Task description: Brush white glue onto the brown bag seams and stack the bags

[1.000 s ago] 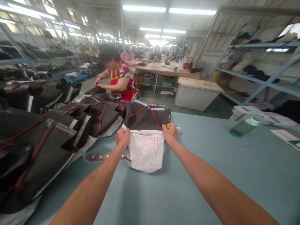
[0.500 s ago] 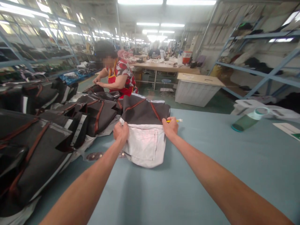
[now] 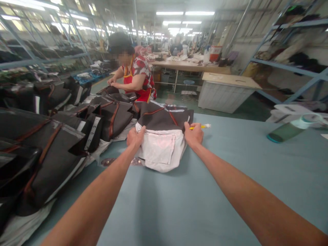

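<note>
In front of me is a bag piece of dark grey fabric point(image 3: 159, 119) with brown straps and a pale lining point(image 3: 162, 150) that hangs toward me, a stitched pocket on it. My left hand point(image 3: 135, 136) pinches the left edge where dark fabric and lining meet. At the opposite edge, my right hand point(image 3: 194, 134) is closed on the same piece. A yellow pencil point(image 3: 201, 127) is also tucked in that hand, its end sticking out to the right. Beside my left forearm lies a clear-wrapped strip with metal studs point(image 3: 137, 162).
Several dark bag pieces point(image 3: 53, 160) with brown straps are heaped along the left. A co-worker in a red apron point(image 3: 139, 82) handles dark fabric across the table point(image 3: 230, 177). To the right lies a tilted green bottle point(image 3: 288, 132); beyond stands a white bin with a board lid point(image 3: 217, 97).
The view has shifted, so most things sit farther right. The lining's lower edge has lifted and bulges more. Both hands keep their hold at the edges, and the pencil stays in my right hand.
</note>
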Motion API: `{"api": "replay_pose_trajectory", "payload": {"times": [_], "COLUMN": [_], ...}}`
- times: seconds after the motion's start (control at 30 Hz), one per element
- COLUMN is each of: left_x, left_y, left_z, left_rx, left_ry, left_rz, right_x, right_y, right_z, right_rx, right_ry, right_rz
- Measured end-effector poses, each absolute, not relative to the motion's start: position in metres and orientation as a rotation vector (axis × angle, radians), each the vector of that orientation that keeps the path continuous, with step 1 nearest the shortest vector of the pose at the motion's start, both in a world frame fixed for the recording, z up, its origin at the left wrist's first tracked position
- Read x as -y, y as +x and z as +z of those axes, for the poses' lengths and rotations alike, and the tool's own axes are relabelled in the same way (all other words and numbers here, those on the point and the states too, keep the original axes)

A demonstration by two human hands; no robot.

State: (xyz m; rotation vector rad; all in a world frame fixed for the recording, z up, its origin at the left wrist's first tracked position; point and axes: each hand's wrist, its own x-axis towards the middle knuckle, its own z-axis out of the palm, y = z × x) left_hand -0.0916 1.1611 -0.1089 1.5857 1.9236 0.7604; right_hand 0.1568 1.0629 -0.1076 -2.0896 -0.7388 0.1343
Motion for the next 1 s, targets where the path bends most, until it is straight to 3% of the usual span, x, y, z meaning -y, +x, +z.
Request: {"api": "replay_pose_trajectory", "payload": {"times": [0.17,0.23,0.33,0.4,0.7,1.0], "left_x": [-1.077,-1.014,-0.900,-0.814,-0.451,-0.236], "left_y": [-0.121,-0.147,-0.198,-0.234,-0.307,-0.331], "left_z": [-0.097,-0.097,-0.108,-0.120,-0.118,-0.119], "left_rx": [-1.862,-1.793,-1.827,-1.885,-2.145,-2.462], "left_ry": [1.674,1.693,1.642,1.545,1.326,0.923], "left_rz": [0.952,0.993,1.015,0.983,0.681,0.658], "right_x": [-0.973,-0.913,-0.814,-0.748,-0.509,-0.464], "right_y": [0.143,0.135,0.122,0.107,-0.056,-0.091], "right_z": [-0.081,-0.080,-0.093,-0.109,-0.182,-0.194], "right_rx": [0.948,1.113,1.514,1.569,1.846,2.002], "right_ry": [-2.057,-2.003,-1.833,-1.804,-1.514,-1.334], "right_rz": [0.086,0.061,-0.313,-0.369,0.242,0.345]}}
